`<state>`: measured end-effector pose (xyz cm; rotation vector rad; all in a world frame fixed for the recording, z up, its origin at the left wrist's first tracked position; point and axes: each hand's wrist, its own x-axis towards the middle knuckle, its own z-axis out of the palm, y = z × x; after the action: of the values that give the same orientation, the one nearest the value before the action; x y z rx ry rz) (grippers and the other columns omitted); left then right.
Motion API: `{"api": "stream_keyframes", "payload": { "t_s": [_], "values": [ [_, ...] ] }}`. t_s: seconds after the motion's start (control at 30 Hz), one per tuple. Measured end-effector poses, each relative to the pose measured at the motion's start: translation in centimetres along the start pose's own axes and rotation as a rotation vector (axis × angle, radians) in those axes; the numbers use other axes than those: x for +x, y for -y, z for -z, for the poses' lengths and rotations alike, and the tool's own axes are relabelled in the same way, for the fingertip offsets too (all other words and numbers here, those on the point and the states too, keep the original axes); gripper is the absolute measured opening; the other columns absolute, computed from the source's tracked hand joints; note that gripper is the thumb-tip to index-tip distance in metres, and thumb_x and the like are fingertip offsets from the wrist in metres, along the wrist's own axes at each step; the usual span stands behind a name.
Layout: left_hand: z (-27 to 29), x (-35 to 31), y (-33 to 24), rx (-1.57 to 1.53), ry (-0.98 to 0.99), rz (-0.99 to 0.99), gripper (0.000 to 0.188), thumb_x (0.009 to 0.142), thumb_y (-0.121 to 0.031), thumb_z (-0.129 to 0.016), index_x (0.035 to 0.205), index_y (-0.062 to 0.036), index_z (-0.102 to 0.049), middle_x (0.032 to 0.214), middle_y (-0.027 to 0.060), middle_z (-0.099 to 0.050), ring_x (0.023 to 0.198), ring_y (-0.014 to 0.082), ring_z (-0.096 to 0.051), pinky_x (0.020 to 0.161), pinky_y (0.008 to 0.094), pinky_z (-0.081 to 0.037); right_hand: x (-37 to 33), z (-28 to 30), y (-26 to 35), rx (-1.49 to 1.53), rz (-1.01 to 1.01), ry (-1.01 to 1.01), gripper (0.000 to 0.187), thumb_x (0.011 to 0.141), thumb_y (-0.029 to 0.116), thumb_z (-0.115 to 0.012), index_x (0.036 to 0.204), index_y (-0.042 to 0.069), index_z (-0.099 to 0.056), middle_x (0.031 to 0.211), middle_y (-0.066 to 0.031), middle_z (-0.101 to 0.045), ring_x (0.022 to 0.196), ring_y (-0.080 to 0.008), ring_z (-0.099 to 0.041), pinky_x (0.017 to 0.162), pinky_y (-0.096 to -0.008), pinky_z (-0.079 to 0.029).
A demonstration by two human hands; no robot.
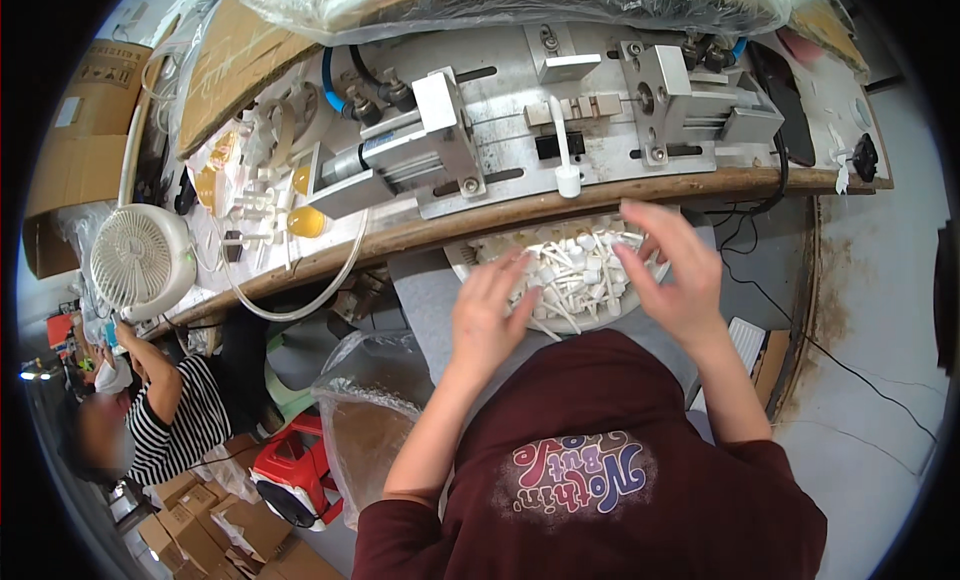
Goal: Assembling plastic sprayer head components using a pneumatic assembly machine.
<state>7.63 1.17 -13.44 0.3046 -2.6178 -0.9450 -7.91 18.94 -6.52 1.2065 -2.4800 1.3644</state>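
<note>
A round light-coloured tub [545, 326] sits in front of my body, filled with a heap of small white plastic parts [580, 278], thin stems with cap-like ends. My left hand [487, 315] reaches over its left side, fingers stretched and thumb apart, with nothing seen in the grip. Above the right rim hovers my right hand [678, 275], thumb and fingers spread and holding nothing. Beyond the tub, on the bench, a white stemmed part [566, 155] rests on a metal fixture [600, 152], its thicker end jutting over the front edge.
Metal clamp units flank the fixture, a left one [400, 145] and a right one [700, 105]. A small white fan [143, 262], loose white parts and a dangling hose occupy the left side. A dark phone [785, 105] lies at right. Another person in a striped shirt [180, 420] works far left.
</note>
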Motion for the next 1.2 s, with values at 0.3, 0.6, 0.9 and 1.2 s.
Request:
{"api": "stream_keyframes", "payload": {
  "t_s": [0.3, 0.6, 0.9, 1.2],
  "values": [
    [-2.1, -3.7, 1.8, 0.252, 0.175, 0.035, 0.107, 0.059, -0.036, -0.091, 0.15, -0.0135, -0.039, 0.149, 0.0212, -0.038, 0.137, 0.0414, -0.036, 0.114, 0.0547, -0.029, -11.4, -3.1, -3.6, -0.215, 0.006, 0.315, 0.057, 0.075, 0.014, -0.077, 0.128, 0.007, -0.058, 0.138, -0.0131, -0.052, 0.114, -0.0333, -0.054, 0.096, -0.0429, -0.047],
    [-7.7, -1.4, 4.4, 0.288, 0.241, -0.041, 0.115, 0.066, -0.057, -0.08, 0.156, -0.0093, -0.026, 0.138, 0.0267, -0.042, 0.12, 0.0438, -0.045, 0.104, 0.0548, -0.035, -10.0, -7.3, -4.7, -0.424, 0.033, 0.413, 0.098, 0.074, 0.028, -0.079, 0.156, 0.016, -0.027, 0.162, -0.0213, -0.018, 0.149, -0.0392, -0.021, 0.114, -0.0583, -0.026],
    [-9.7, 1.4, 6.1, 0.187, 0.175, 0.063, 0.094, 0.076, -0.049, -0.074, 0.148, -0.0007, -0.037, 0.137, 0.0326, -0.048, 0.128, 0.0456, -0.046, 0.111, 0.0552, -0.032, -7.8, -10.6, -8.3, -0.479, 0.058, 0.366, 0.072, 0.074, 0.017, -0.068, 0.143, 0.014, -0.046, 0.145, -0.0188, -0.041, 0.133, -0.0342, -0.041, 0.107, -0.0578, -0.032],
    [-7.6, 0.5, 6.7, 0.075, 0.191, 0.201, 0.082, 0.078, -0.045, -0.075, 0.14, 0.0003, -0.045, 0.134, 0.0348, -0.047, 0.131, 0.0514, -0.039, 0.111, 0.0536, -0.031, -7.6, -9.7, -8.0, -0.378, 0.061, 0.345, 0.07, 0.078, 0.02, -0.07, 0.144, 0.014, -0.047, 0.14, -0.0188, -0.046, 0.133, -0.035, -0.041, 0.109, -0.0571, -0.029]
  ]
}}
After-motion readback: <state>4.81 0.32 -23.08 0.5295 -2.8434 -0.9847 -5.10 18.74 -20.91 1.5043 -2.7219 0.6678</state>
